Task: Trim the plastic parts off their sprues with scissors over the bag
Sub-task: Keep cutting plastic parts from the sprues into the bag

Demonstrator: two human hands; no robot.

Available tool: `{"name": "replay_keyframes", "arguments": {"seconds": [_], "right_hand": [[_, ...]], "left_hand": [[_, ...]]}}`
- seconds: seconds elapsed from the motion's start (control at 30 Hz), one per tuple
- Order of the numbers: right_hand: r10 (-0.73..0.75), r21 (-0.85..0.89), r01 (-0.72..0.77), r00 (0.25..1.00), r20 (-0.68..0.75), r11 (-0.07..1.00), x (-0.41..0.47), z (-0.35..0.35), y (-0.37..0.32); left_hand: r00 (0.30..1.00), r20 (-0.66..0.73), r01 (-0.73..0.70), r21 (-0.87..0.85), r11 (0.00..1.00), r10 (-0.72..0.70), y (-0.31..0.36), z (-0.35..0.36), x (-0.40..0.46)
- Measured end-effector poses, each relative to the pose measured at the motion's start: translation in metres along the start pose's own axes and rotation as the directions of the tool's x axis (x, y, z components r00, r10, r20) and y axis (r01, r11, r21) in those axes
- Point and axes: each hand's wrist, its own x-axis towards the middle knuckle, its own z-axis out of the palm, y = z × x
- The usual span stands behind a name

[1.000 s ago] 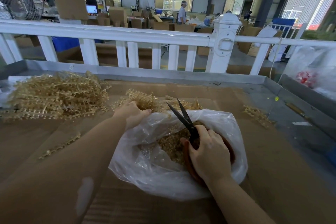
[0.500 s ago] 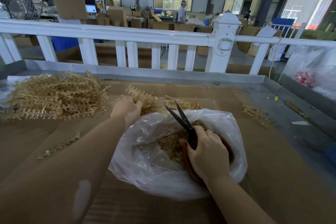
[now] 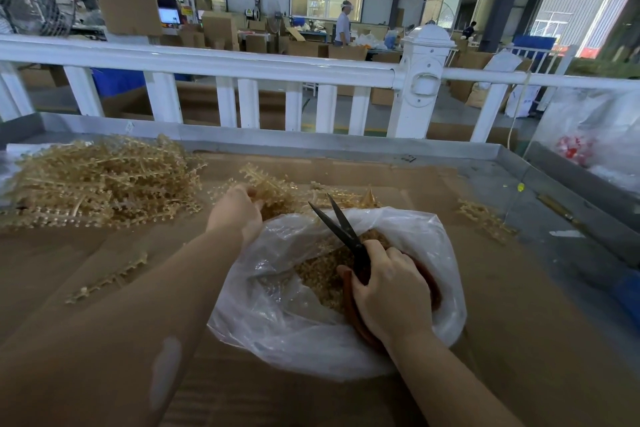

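A clear plastic bag (image 3: 332, 315) lies open on the cardboard-covered counter (image 3: 519, 322), and everything else can be placed from it. Inside the bag sits a heap of small tan trimmed parts (image 3: 322, 274).

The right hand (image 3: 391, 291) rests over the bag's right half, its grip curled tight round the reddish handles of the scissors (image 3: 346, 236). The dark blades stand slightly apart, pointing up and away over the bag's far rim.

Just beyond the far rim lies a small cluster of untrimmed sprues (image 3: 273, 191). The left hand (image 3: 239, 211) is at that cluster, beside the bag's far-left edge, fingers bent into the tan pieces; whether this grip has actually closed on a sprue I cannot tell, since the fingertips are buried.

Well to the left of the bag is a large pile of sprues (image 3: 100, 180). A single sprue strip (image 3: 110, 277) lies on the cardboard nearer the bag's left side, partly behind the left forearm. To the right of the bag, a few loose sprues (image 3: 485, 215) lie near the counter's metal edge.

Beyond the bag a white railing (image 3: 242, 66) runs across the counter's far side.
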Motion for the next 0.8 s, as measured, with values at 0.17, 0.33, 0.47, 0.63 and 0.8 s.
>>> {"name": "replay_keyframes", "arguments": {"seconds": [0.17,0.33,0.47,0.63,0.8], "right_hand": [[-0.001,0.017,0.001,1.0,0.004,1.0,0.0,0.0,0.0],[0.0,0.006,0.0,1.0,0.026,1.0,0.001,-0.001,0.001],[0.002,-0.004,-0.002,1.0,0.029,1.0,0.001,-0.001,0.0],[0.003,-0.005,-0.003,1.0,0.025,1.0,0.001,0.0,0.001],[0.002,-0.011,-0.001,1.0,0.012,1.0,0.001,0.001,0.001]], "left_hand": [[0.998,0.051,-0.038,0.111,0.993,0.032,-0.003,0.004,0.003],[1.0,0.012,-0.002,0.003,1.0,0.002,0.0,-0.004,0.01],[0.999,0.036,0.005,-0.039,0.999,-0.004,0.0,-0.005,0.008],[0.999,0.043,-0.003,0.095,0.996,-0.001,0.005,-0.016,0.002],[0.998,-0.004,-0.068,0.178,0.982,0.07,0.013,-0.016,-0.003]]}}
